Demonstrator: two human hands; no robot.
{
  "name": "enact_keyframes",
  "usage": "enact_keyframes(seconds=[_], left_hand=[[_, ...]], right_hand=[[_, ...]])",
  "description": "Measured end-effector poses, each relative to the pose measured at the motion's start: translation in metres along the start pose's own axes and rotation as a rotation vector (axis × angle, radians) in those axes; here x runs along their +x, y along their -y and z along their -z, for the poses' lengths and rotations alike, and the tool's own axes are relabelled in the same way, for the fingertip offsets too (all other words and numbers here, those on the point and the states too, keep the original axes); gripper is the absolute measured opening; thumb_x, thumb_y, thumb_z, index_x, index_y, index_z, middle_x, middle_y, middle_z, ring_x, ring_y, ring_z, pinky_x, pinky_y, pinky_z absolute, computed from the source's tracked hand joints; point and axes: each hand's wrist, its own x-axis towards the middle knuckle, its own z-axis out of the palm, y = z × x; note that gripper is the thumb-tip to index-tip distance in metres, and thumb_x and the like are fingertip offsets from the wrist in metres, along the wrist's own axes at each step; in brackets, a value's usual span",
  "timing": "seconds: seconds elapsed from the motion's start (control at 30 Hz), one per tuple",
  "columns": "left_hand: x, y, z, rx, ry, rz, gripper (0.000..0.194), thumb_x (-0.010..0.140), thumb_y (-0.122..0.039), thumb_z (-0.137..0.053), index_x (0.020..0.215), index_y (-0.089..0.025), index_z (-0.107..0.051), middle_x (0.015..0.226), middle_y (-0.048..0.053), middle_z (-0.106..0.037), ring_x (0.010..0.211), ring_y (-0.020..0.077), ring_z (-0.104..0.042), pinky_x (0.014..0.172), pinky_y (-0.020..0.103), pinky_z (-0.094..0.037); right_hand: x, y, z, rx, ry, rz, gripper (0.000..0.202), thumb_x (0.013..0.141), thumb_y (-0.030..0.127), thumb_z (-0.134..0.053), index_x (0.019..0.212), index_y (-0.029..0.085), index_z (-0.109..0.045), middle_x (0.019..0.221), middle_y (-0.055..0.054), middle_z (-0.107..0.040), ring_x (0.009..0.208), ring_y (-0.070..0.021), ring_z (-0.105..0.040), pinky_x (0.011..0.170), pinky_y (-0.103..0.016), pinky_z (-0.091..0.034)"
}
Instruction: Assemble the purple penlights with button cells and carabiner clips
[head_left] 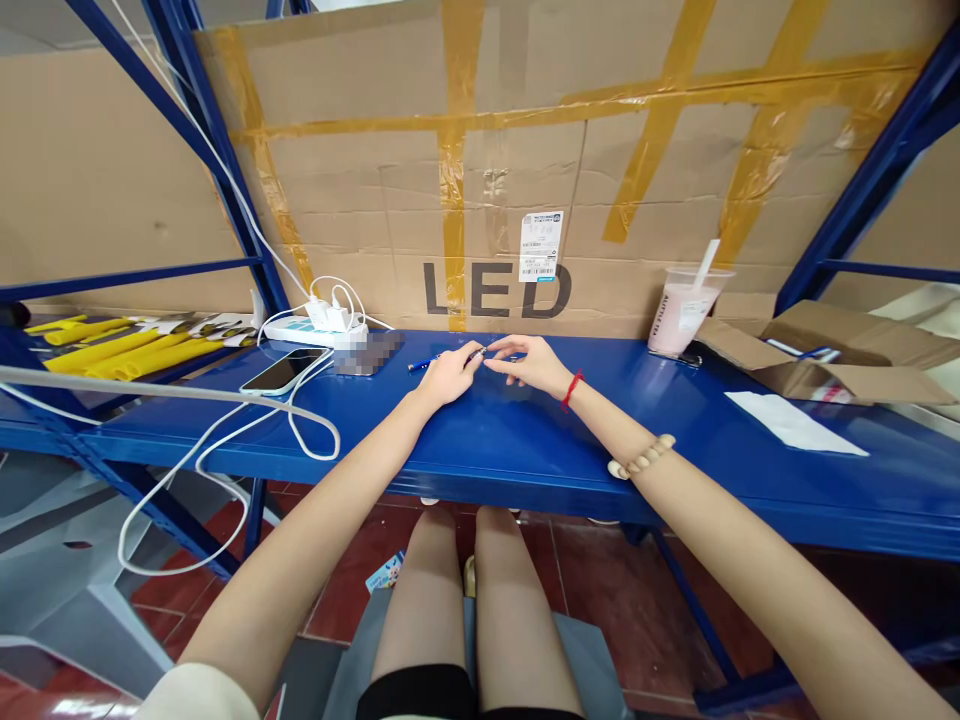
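Over the middle of the blue tabletop (577, 430), my left hand (448, 376) is closed around a slim blue pen (421, 365). The pen's blue end sticks out to the left, and its metallic tip points right between my fingers. My right hand (534, 364) meets it at that tip, thumb and forefinger curved close together in a pinch. Something small and dark shows among the right fingers; I cannot make out what it is. A red string and a beaded bracelet (643, 458) circle my right wrist and forearm.
To the left lie a phone (282, 372), a white power strip (315, 330) with chargers, and a looping white cable (202, 460). At the right stand a pink drink cup (679, 315), an open cardboard box (847, 350) and a white paper (795, 422). Large taped cardboard (360, 220) closes off the back.
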Motion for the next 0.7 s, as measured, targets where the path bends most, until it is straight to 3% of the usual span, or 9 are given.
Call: enact_keyframes(seconds=[0.13, 0.27, 0.4, 0.5, 0.7], left_hand=[[0.002, -0.004, -0.002, -0.005, 0.019, -0.036, 0.026, 0.091, -0.023, -0.033, 0.109, -0.022, -0.051, 0.094, 0.004, -0.066, 0.086, 0.0235, -0.062, 0.072, 0.03, -0.047], [0.004, -0.008, -0.001, -0.006, 0.018, -0.046, 0.03, 0.089, -0.019, -0.034, 0.114, -0.022, -0.048, 0.098, 0.005, -0.065, 0.092, 0.025, -0.06, 0.075, 0.032, -0.046], [0.007, -0.005, -0.002, 0.007, 0.001, -0.069, 0.028, 0.089, -0.02, -0.034, 0.111, -0.021, -0.051, 0.094, 0.004, -0.065, 0.088, 0.0246, -0.061, 0.076, 0.033, -0.046], [0.008, 0.0, -0.003, 0.002, -0.023, -0.075, 0.028, 0.089, -0.02, -0.034, 0.112, -0.02, -0.051, 0.094, 0.004, -0.065, 0.089, 0.0239, -0.06, 0.076, 0.032, -0.045], [0.008, 0.007, -0.003, 0.009, -0.077, 0.002, 0.027, 0.093, -0.029, -0.031, 0.105, -0.02, -0.054, 0.096, 0.005, -0.064, 0.093, 0.0247, -0.058, 0.077, 0.033, -0.044]], right_hand=[[0.001, 0.0, -0.004, -0.012, 0.002, 0.009, 0.033, 0.068, 0.035, -0.073, 0.091, 0.013, -0.063, 0.091, -0.008, -0.065, 0.044, -0.006, -0.056, 0.032, -0.013, -0.04], [0.002, 0.003, -0.008, -0.056, -0.096, 0.0, 0.036, 0.066, 0.038, -0.074, 0.085, 0.013, -0.057, 0.088, -0.007, -0.065, 0.043, -0.0077, -0.057, 0.032, -0.014, -0.04], [-0.003, 0.008, -0.012, -0.097, -0.135, -0.01, 0.036, 0.073, 0.038, -0.067, 0.096, 0.014, -0.051, 0.09, -0.006, -0.064, 0.044, -0.0082, -0.058, 0.033, -0.015, -0.041], [-0.007, 0.011, -0.016, -0.191, -0.164, 0.02, 0.037, 0.078, 0.034, -0.061, 0.108, 0.017, -0.049, 0.098, -0.005, -0.061, 0.047, -0.008, -0.059, 0.039, -0.017, -0.043], [-0.006, 0.005, -0.015, -0.426, -0.221, 0.159, 0.026, 0.082, 0.03, -0.054, 0.105, 0.019, -0.058, 0.105, -0.005, -0.059, 0.049, -0.0101, -0.059, 0.058, -0.03, -0.05]])
